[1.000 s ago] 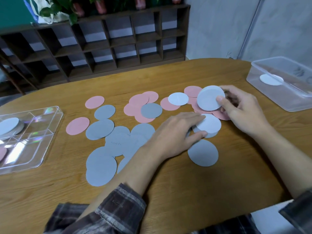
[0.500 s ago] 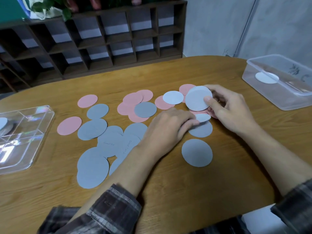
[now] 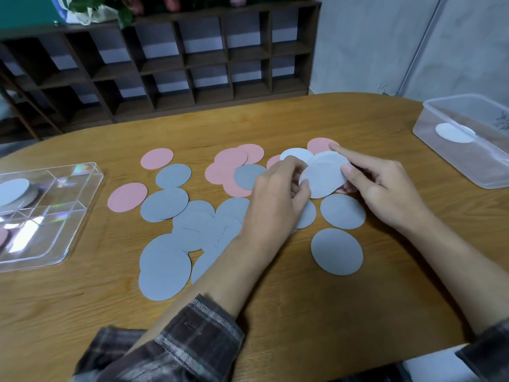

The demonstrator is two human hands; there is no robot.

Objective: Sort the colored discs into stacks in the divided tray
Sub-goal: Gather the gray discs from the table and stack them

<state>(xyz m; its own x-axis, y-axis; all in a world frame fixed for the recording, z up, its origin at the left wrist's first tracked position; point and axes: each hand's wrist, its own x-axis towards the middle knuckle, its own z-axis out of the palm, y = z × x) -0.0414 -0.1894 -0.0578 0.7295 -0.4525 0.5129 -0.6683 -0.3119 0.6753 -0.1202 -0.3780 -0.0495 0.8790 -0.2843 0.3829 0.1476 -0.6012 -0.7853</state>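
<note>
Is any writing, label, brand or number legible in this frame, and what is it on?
Nothing here can be quoted.
Faint handwriting on one grey disc: too blurred to read.
Faint handwriting on the neighbouring grey disc: too blurred to read.
Dark marking on the clear container at the far right: too blurred to read.

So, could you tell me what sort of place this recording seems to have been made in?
Probably an ordinary indoor room, perhaps an office or study: a rounded wooden table stands near a plain pale wall, with a dark open cubby shelf behind it and a leafy plant on top.
</note>
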